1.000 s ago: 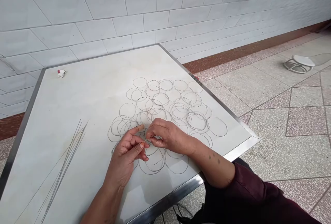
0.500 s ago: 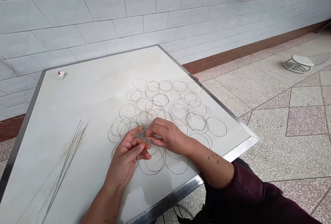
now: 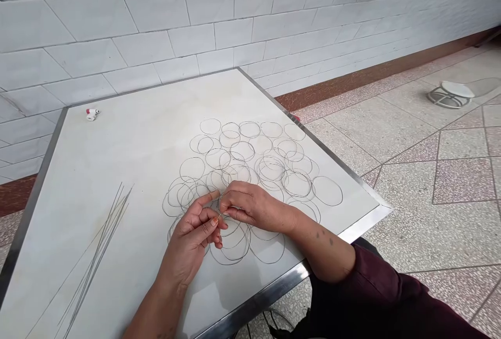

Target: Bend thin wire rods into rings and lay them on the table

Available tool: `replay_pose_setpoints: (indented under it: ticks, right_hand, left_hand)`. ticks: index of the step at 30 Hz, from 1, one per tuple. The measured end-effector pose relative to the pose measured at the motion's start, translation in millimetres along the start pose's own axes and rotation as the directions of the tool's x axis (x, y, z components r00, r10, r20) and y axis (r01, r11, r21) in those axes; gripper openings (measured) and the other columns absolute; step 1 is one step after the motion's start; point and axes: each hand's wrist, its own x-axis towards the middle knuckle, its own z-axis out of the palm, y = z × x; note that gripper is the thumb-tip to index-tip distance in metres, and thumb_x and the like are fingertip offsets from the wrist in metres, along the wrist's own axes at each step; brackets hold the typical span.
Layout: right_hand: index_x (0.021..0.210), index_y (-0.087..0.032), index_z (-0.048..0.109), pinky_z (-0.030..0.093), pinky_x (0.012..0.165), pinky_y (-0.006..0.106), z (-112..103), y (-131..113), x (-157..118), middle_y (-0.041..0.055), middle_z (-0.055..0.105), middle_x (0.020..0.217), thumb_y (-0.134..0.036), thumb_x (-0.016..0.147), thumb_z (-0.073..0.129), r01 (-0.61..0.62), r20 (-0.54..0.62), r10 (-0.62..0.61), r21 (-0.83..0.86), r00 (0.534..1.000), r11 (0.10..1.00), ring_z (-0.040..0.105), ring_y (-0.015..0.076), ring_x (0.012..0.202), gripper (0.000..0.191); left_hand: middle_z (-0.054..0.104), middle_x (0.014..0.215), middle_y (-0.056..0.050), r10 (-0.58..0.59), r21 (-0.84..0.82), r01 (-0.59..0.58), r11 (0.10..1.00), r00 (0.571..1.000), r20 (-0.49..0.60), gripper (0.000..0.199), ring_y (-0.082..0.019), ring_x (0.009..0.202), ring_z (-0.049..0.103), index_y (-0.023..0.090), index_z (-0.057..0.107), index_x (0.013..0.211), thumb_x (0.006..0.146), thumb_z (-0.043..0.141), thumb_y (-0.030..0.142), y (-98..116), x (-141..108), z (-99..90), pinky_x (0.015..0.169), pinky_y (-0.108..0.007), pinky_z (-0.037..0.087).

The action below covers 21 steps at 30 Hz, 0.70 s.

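My left hand (image 3: 198,229) pinches a thin wire (image 3: 219,215) between thumb and fingers, its index finger stretched out. My right hand (image 3: 252,204) grips the same wire from the other side with curled fingers, the hands almost touching. Most of the wire is hidden by my fingers or blends with what lies below. Beneath and beyond both hands, many thin wire rings (image 3: 327,191) lie flat and overlapping on the white table (image 3: 129,151). To the left of my left hand is a loose bundle of straight wires (image 3: 96,258).
A small red-and-white object (image 3: 92,114) sits at the table's far left corner. Metal edging (image 3: 258,294) runs around the tabletop. A white tiled wall (image 3: 156,10) stands behind. Off to the right, a low white stool (image 3: 451,93) is on the floor.
My right hand has shifted very slightly down, its fingers turning a little at the wire. My left hand stays nearly in place, with its lower fingers curled in a bit more.
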Motion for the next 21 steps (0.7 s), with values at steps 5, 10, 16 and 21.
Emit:
replay_pose_setpoints:
  ticks: [5,10,16,21]
  right_hand:
    - [0.096,-0.018,0.064,0.053,0.078,0.026,-1.1,-2.9,0.0,0.0046,0.06,0.09,-0.025,0.102,0.052,-0.067,0.032,0.064,0.09,0.997,0.994,0.058,0.0141,0.085,0.016]
    - [0.098,-0.018,0.067,0.054,0.079,0.026,-0.1,-1.8,-1.3,0.0038,0.062,0.091,-0.027,0.101,0.055,-0.094,0.043,0.088,0.171,0.995,0.981,0.06,0.0133,0.086,0.015]
    - [0.098,-0.018,0.066,0.054,0.079,0.027,-0.7,-0.7,-2.0,0.0044,0.064,0.093,-0.026,0.1,0.057,-0.134,0.084,0.12,0.192,0.989,0.972,0.061,0.0136,0.087,0.012]
    - [0.095,-0.019,0.067,0.054,0.081,0.027,1.0,0.0,-2.2,0.0022,0.066,0.089,-0.025,0.098,0.061,-0.122,0.068,0.108,0.236,0.992,0.964,0.062,0.0137,0.086,0.008]
  left_hand:
    - [0.065,0.08,-0.001,0.008,-0.017,-0.008,1.0,1.0,-0.017,0.045,-0.013,0.068,0.055,0.023,0.063,0.13,0.086,0.072,0.027,0.1,0.7,1.2,0.063,-0.027,0.049]
    - [0.062,0.079,0.0,0.009,-0.023,-0.01,1.0,0.999,-0.039,0.043,-0.012,0.067,0.053,0.024,0.065,0.127,0.085,0.073,0.026,-1.1,2.3,1.9,0.062,-0.026,0.048]
    - [0.062,0.081,0.0,0.002,0.035,-0.001,0.999,0.999,-0.033,0.043,-0.013,0.069,0.054,0.025,0.064,0.128,0.087,0.071,0.031,-0.9,1.8,0.8,0.063,-0.027,0.047]
    - [0.062,0.078,0.001,0.034,0.131,-0.031,0.991,0.999,-0.022,0.045,-0.014,0.068,0.054,0.026,0.061,0.131,0.088,0.07,0.033,0.2,0.5,1.9,0.065,-0.029,0.048]
